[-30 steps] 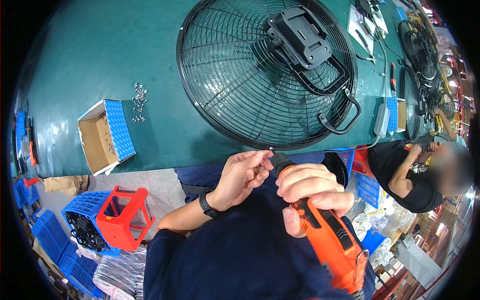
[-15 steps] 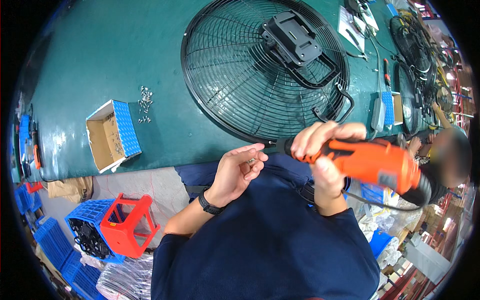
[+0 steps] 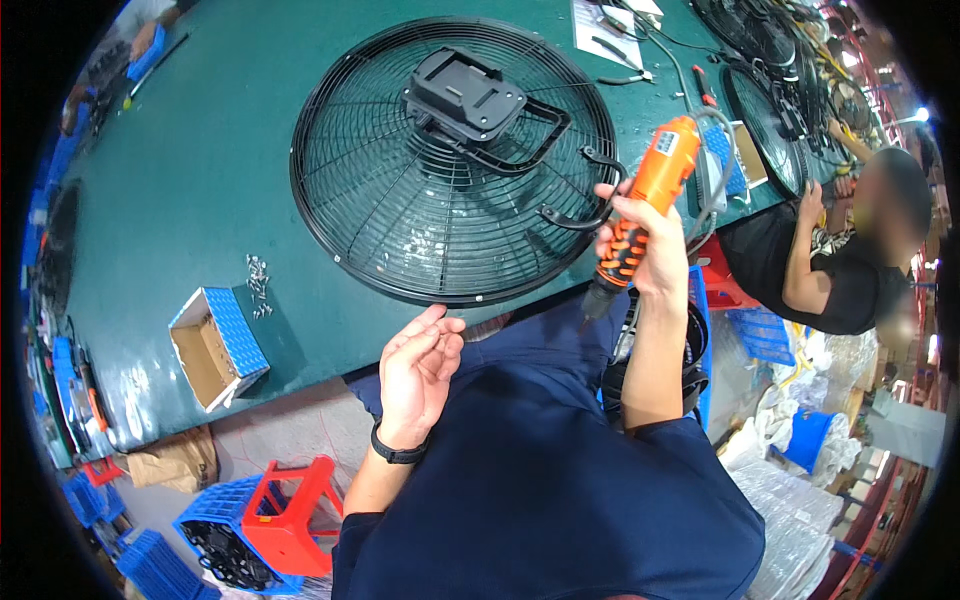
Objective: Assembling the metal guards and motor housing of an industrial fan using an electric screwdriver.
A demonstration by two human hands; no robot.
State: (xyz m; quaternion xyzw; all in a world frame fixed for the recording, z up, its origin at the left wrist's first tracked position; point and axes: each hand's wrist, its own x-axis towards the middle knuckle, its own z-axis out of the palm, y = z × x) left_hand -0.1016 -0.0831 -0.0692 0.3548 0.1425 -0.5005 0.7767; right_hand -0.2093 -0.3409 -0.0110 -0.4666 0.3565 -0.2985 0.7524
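My right hand (image 3: 655,245) is wrapped round an orange electric screwdriver (image 3: 665,170), whose dark tip points down toward my body at the table's front edge. A cord runs from its far end. My left hand (image 3: 420,370) is by the near rim of a round black wire fan guard (image 3: 450,220), its fingers curled in; what lies in them, if anything, I cannot make out. On the guard sit a black square housing (image 3: 465,95) with a frame-like bracket and, at its right rim, a curved black handle (image 3: 575,222) beside my right hand.
Loose screws (image 3: 258,285) lie left of the guard, near an open blue-and-white cardboard box (image 3: 235,330) with screws inside. Pliers (image 3: 625,78) lie at the back. Below the table stand a red stool (image 3: 290,520) and blue crates. A co-worker (image 3: 845,270) sits at the right.
The screwdriver has come away from my left hand, swinging from nearly level to upright, tip down. My hands are now apart. The view has shifted, so the guard appears farther left.
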